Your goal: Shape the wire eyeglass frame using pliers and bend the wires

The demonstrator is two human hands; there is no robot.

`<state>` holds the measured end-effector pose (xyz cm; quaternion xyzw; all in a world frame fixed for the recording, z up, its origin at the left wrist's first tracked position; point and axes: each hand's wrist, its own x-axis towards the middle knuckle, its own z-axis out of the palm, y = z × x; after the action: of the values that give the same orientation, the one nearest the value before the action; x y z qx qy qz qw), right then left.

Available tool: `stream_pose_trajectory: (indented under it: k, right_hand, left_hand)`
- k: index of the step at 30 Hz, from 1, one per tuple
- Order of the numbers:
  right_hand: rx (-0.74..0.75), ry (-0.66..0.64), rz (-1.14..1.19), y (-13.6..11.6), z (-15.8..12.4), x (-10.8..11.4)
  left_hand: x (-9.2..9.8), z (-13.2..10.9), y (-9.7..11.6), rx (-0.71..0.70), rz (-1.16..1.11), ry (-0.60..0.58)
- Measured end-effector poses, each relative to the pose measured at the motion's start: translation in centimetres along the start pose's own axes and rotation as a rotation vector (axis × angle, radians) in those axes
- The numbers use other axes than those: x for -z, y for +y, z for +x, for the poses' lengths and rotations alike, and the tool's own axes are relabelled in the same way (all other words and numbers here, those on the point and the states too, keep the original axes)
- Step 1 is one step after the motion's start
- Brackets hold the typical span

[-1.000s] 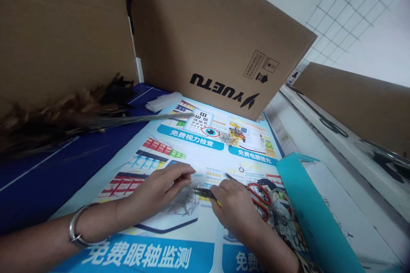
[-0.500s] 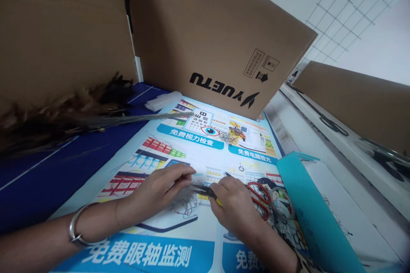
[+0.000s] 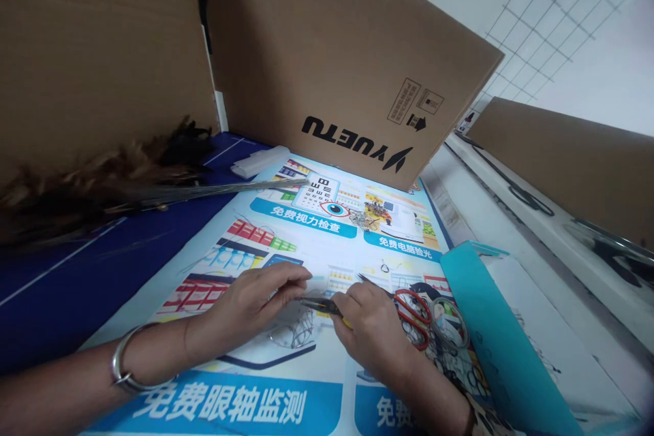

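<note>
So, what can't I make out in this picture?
In the head view:
Pliers: handles mostly hidden by the right hand.
Left hand: anything pinched is too small to tell.
Turquoise box: near end cut by the bottom edge.
Feathery bundle: blurred, cut by the left edge.

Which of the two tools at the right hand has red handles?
The scissors, lying just beyond the right hand; the pliers, gripped in that hand, show yellow at the handle instead.

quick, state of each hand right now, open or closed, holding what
Left hand: curled; too small to tell whether it pinches anything.
Right hand: closed, holding pliers.
</note>
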<state>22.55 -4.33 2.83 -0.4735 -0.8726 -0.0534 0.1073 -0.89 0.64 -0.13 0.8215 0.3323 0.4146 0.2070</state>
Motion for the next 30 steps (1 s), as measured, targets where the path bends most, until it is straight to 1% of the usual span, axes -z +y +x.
stream_pose_trajectory:
  k: [12,19,26,30]
  right_hand:
    - [0.049,0.006,-0.056,-0.04,0.00,0.30]
    - [0.044,-0.003,-0.053,0.07,-0.16,0.14]
    - [0.036,-0.011,-0.051,0.07,-0.12,-0.02]
    - [0.016,-0.027,-0.026,-0.05,-0.08,0.11]
  left_hand:
    - [0.23,0.12,0.43,-0.041,-0.042,-0.001]
    - [0.30,-0.14,0.28,-0.085,0.004,-0.010]
    - [0.19,-0.50,-0.07,-0.203,0.043,0.027]
    - [0.34,-0.25,0.32,-0.190,0.022,0.009]
